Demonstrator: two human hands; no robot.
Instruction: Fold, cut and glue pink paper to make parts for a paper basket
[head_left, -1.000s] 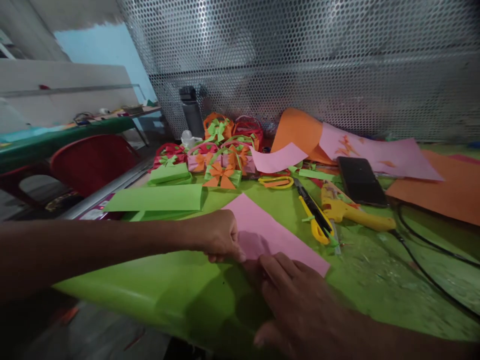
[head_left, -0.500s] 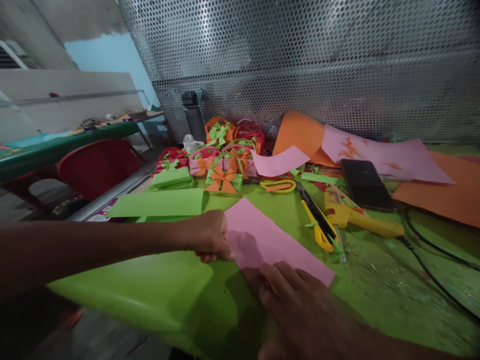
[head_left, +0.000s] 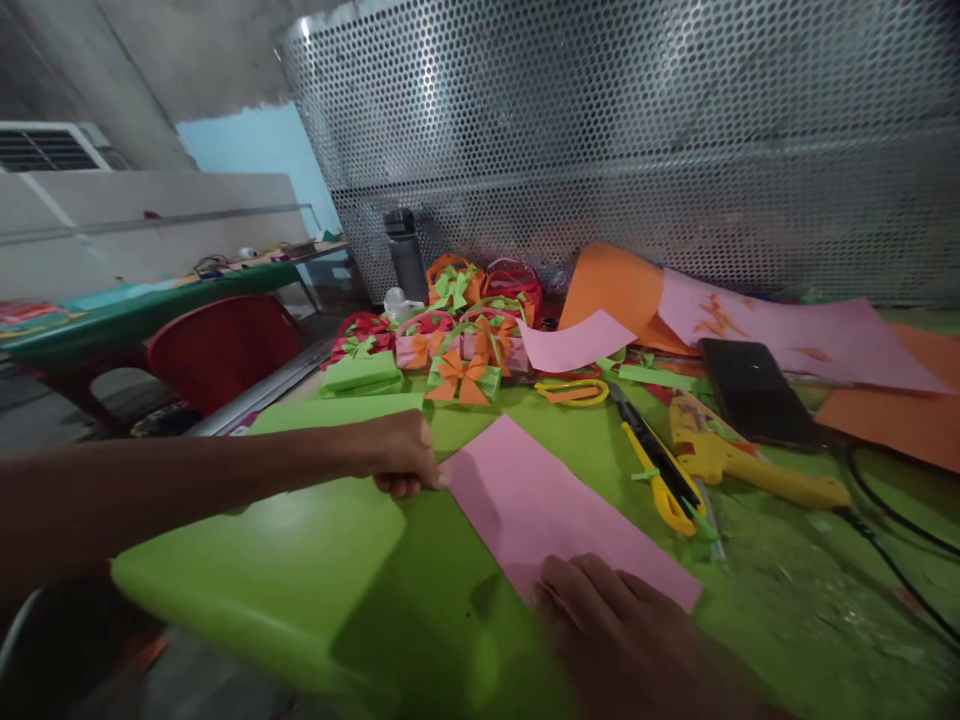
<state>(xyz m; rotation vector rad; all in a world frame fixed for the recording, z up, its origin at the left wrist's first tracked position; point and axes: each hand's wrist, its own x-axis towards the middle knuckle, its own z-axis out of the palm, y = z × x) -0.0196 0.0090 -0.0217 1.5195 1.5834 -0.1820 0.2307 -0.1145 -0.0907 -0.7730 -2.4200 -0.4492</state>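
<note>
A rectangular sheet of pink paper [head_left: 547, 500] lies at a slant on the green table. My left hand [head_left: 405, 455] is closed, its thumb and finger pinching the sheet's left corner. At the near edge, the fingers of my right hand [head_left: 611, 615] curl over the paper and grip it; its thumb is mostly hidden. A green paper sheet [head_left: 330, 410] lies beyond my left forearm, partly covered by it. To the right of the pink sheet are yellow-handled scissors [head_left: 660, 480] and a yellow glue gun [head_left: 750, 470].
Small paper baskets with bows [head_left: 461, 375] cluster at the back beside a dark bottle [head_left: 405, 255]. A black phone [head_left: 757, 390] lies near orange paper [head_left: 611, 290] and a larger pink sheet [head_left: 802, 330]. A cable [head_left: 892, 570] runs along the right. A red chair [head_left: 225, 350] stands left.
The camera view has shifted, so the scene sits lower and further right. My left hand has slid to the sheet's left corner, and my right hand is nearer the edge, uncovering more pink paper.
</note>
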